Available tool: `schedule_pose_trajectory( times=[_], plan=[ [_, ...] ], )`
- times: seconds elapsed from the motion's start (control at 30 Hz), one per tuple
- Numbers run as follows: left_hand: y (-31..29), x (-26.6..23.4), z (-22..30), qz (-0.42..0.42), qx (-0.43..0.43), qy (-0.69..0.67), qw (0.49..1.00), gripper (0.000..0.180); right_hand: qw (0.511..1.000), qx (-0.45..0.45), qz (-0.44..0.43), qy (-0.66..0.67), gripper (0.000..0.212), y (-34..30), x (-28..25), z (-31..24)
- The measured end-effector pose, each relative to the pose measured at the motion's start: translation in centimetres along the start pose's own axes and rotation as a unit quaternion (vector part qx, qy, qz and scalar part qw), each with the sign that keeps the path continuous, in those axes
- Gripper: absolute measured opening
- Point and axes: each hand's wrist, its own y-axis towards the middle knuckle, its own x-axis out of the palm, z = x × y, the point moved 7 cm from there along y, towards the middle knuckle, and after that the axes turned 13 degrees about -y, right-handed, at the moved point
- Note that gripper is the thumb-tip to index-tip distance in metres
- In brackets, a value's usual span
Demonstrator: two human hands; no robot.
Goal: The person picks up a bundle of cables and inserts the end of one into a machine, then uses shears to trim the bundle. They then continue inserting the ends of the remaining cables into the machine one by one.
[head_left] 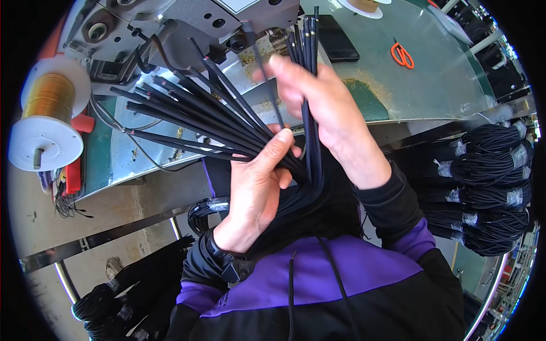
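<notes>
Left hand [256,190]: closed round a fanned bunch of black cords [193,113], thumb pressed across them, above the lap.
Right hand [324,108]: fingers pinched on a few upright cords [309,40] drawn out of the same bunch.
Cords: thin, matte, rubbery, stiff ends tipped with metal.
Spool [48,111]: white plastic flanges, glossy gold thread, far left.
Machine [187,23]: grey cast metal, behind the fan.
Scissors [402,55]: orange handles, on the green tabletop [443,74].
Coiled bundles [489,187]: black, bound with clear tape, stacked at right.
</notes>
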Motion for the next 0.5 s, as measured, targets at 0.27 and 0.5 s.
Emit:
schedule_pose_trajectory(
  times=[0.27, 0.5],
  plan=[
    [-0.6, 0.4, -0.7, -0.02, -0.009, 0.0, 1.0, 0.012, 0.996, -0.008, 0.001, 0.091, 0.026, -1.4, -0.6, 0.2],
    [0.0, 0.2, 0.6, 0.005, 0.024, -0.029, 0.999, 0.013, 0.991, 0.033, 0.02, 0.131, 0.026, 0.8, -0.2, 0.5]
  ],
)
